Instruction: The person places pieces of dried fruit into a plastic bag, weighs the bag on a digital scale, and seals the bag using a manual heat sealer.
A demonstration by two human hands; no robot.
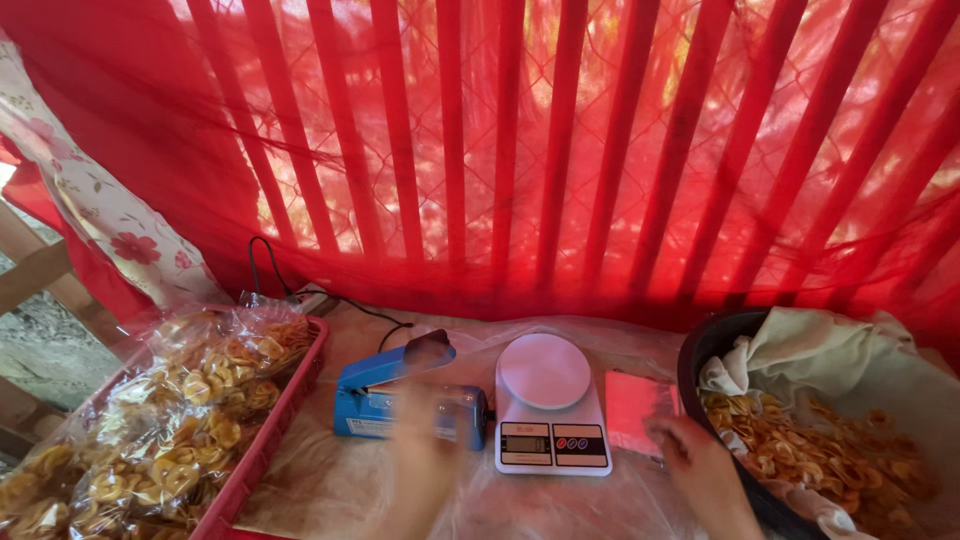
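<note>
A blurred left hand (425, 455), grip unreadable, hovers before the blue heat sealer (400, 395), while the right hand (700, 470) rests loosely open between a pink packet stack (635, 405) and the chip-filled basin (715, 345), everything within reach.

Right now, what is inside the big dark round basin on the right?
The dark round basin holds golden fried chips on a pale green cloth liner. The cloth hides the basin's bottom, and the right hand covers its near rim.
</note>
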